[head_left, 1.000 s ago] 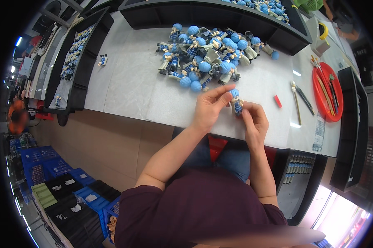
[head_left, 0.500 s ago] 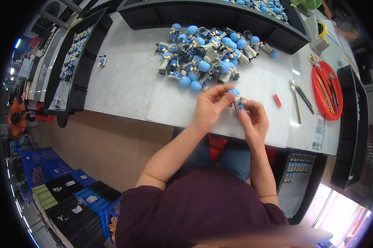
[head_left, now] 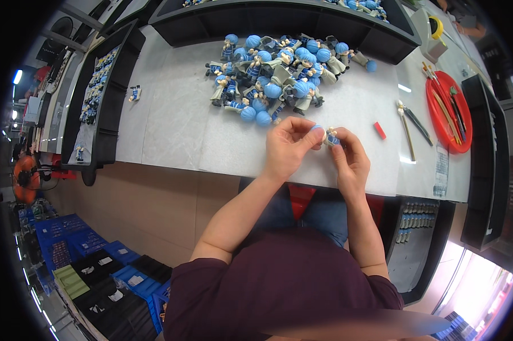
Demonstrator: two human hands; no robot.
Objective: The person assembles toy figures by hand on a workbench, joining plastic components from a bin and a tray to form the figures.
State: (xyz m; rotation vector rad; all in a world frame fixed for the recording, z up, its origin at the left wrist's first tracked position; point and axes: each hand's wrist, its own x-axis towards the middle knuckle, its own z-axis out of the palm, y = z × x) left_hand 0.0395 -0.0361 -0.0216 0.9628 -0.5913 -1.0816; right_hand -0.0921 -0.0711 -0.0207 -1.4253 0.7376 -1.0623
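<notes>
In the head view, the left hand (head_left: 290,146) pinches the blue-haired figurine (head_left: 332,138) at its head, while the right hand (head_left: 352,163) pinches its body between thumb and fingers — the figurine is tilted, over the near part of the pale table (head_left: 171,125), near a heap of figurines (head_left: 285,74). Rightward lies a red block (head_left: 380,131) — and beyond it, a red tray (head_left: 466,108) holding brushes (head_left: 445,108)

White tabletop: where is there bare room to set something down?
Bare: the broad left stretch of tabletop between the lone figure and the pile of figures; a smaller patch between the pile, the right hand and the red block. Crowded: the pile itself, and the red tray of brushes.
</notes>
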